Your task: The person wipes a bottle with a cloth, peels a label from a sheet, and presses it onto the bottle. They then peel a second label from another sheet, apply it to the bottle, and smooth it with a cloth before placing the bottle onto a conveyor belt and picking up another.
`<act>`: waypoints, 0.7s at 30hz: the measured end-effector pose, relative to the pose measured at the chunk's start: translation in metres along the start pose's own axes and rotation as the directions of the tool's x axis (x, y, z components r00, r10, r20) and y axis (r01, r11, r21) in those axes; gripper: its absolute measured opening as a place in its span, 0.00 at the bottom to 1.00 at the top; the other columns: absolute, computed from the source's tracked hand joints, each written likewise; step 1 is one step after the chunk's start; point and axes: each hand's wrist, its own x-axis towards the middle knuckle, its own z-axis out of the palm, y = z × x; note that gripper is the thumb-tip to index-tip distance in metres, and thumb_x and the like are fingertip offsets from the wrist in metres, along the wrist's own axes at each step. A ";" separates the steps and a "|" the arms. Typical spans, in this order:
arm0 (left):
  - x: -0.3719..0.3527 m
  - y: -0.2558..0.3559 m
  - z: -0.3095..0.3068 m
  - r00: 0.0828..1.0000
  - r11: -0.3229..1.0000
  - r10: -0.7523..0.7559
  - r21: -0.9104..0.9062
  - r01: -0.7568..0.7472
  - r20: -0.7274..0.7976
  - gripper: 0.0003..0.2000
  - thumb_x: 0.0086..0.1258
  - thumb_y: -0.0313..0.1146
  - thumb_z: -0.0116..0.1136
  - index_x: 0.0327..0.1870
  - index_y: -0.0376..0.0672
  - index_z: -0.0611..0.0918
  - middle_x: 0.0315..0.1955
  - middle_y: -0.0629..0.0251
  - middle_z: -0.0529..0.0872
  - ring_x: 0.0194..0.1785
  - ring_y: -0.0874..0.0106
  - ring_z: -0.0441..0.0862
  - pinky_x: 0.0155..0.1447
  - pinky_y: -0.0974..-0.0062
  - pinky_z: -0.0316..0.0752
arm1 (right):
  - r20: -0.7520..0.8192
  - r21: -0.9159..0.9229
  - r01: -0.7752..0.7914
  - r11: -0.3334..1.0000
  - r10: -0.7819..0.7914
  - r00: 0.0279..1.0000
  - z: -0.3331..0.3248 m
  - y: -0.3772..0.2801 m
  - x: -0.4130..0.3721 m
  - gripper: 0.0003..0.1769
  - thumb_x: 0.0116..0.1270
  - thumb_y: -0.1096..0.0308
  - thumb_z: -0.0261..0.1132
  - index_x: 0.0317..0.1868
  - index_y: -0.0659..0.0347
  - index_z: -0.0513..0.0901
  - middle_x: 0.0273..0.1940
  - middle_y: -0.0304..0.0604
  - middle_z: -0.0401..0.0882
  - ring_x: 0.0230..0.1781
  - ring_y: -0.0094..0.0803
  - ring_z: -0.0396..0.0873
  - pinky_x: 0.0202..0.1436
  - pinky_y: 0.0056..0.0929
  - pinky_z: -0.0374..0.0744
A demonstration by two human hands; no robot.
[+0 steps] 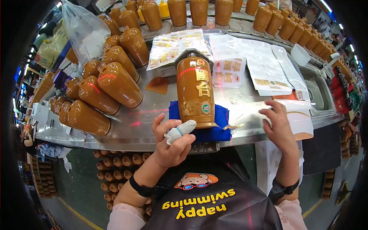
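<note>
A brown glazed bottle [191, 92] with raised gold characters and a green round emblem stands on a blue cloth [220, 115], in front of a dark angular holder. My left hand [174, 138] is just below the bottle's base, its index finger wrapped in white cloth with a blue band. The fingers are curled but apart, with nothing visible between them. To the right of the bottle, over the metal table, my right hand [276, 122] has its fingers bent and spread, holding nothing. A small gold scrap [234, 126] lies at the cloth's right edge.
Brown bottles [119, 84] lean in rows at the left, and more stand along the back. Sheets of gold decals [178, 46] lie behind the bottle, with white sheets [266, 69] to their right. A sink [316, 90] is at the far right.
</note>
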 end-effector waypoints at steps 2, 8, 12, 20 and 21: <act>-0.001 0.000 -0.002 1.000 1.000 -0.009 0.001 0.009 0.001 0.10 0.61 0.27 0.65 0.40 0.53 0.81 0.42 0.68 0.81 0.53 0.63 0.76 0.72 0.46 0.58 | -0.014 0.282 0.092 0.955 -0.092 0.996 0.009 -0.028 0.011 0.16 0.56 0.72 0.72 0.46 0.63 0.83 0.59 0.54 0.73 0.61 0.52 0.71 0.63 0.44 0.72; -0.003 0.000 -0.013 0.999 0.999 -0.052 -0.006 0.052 0.008 0.11 0.59 0.26 0.65 0.41 0.52 0.81 0.41 0.67 0.83 0.53 0.62 0.77 0.71 0.48 0.59 | 0.031 0.522 0.181 0.833 -0.230 0.973 0.042 -0.079 0.037 0.13 0.57 0.68 0.72 0.41 0.61 0.81 0.56 0.54 0.72 0.57 0.52 0.70 0.63 0.43 0.70; 0.005 -0.002 -0.012 0.999 0.999 -0.016 -0.046 0.018 0.041 0.12 0.59 0.26 0.65 0.42 0.52 0.81 0.41 0.68 0.83 0.52 0.62 0.76 0.66 0.51 0.64 | 0.099 0.625 0.125 0.770 -0.237 0.967 0.039 -0.074 0.039 0.09 0.56 0.72 0.68 0.36 0.59 0.78 0.55 0.51 0.72 0.58 0.48 0.70 0.64 0.41 0.69; 0.008 -0.008 -0.007 0.999 0.989 -0.019 -0.144 0.025 0.042 0.14 0.57 0.25 0.67 0.42 0.52 0.80 0.48 0.57 0.76 0.48 0.62 0.74 0.48 0.61 0.72 | 0.252 0.834 -0.057 0.549 -0.286 0.925 0.014 -0.066 0.041 0.10 0.58 0.68 0.72 0.33 0.58 0.77 0.54 0.43 0.72 0.57 0.33 0.69 0.62 0.32 0.67; 0.008 -0.008 -0.007 0.999 0.989 -0.014 -0.144 0.020 0.042 0.14 0.57 0.25 0.67 0.42 0.52 0.80 0.48 0.58 0.76 0.48 0.62 0.74 0.47 0.61 0.72 | 0.262 0.836 -0.068 0.545 -0.287 0.921 0.013 -0.063 0.041 0.10 0.59 0.67 0.72 0.32 0.58 0.77 0.54 0.43 0.72 0.57 0.32 0.68 0.61 0.31 0.67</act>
